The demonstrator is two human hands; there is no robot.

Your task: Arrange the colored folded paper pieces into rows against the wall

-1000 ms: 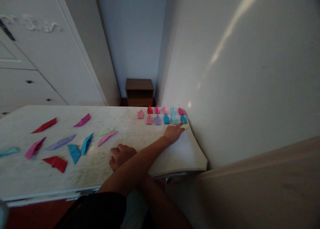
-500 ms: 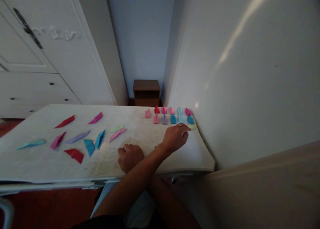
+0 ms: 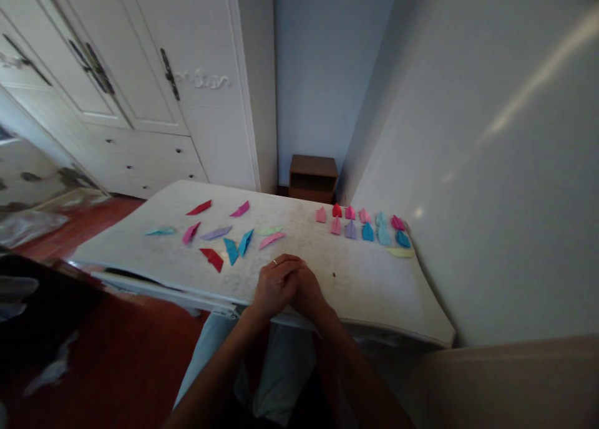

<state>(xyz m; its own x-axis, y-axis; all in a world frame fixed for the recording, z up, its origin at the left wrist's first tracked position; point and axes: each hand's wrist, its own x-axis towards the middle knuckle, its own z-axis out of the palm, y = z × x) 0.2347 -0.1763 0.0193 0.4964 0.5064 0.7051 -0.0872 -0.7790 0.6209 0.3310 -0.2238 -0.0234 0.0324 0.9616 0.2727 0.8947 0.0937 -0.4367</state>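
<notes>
At the near side of the table, my left hand (image 3: 274, 290) lies folded over my right hand (image 3: 309, 290), its fingers closed on it. My right hand's fingers are mostly hidden. A ring shows on my left hand. Beyond them and to the left are scattered folded paper pieces, among them a pink folded paper (image 3: 272, 241), a blue folded paper (image 3: 246, 242) and a red folded paper (image 3: 212, 259). Two rows of small folded paper figures, including a purple paper figure (image 3: 350, 230), stand at the far right. A pale yellow folded paper (image 3: 400, 252) lies just in front of them.
The white table (image 3: 374, 285) has a small dark spot (image 3: 334, 274) on its top. A white wall (image 3: 505, 198) runs along its right side. White cabinets (image 3: 215, 130) and a brown nightstand (image 3: 312, 166) stand behind.
My left hand has left the pale yellow paper at the right and come back left onto my right hand. My arms are no longer crossed. The camera view has turned left.
</notes>
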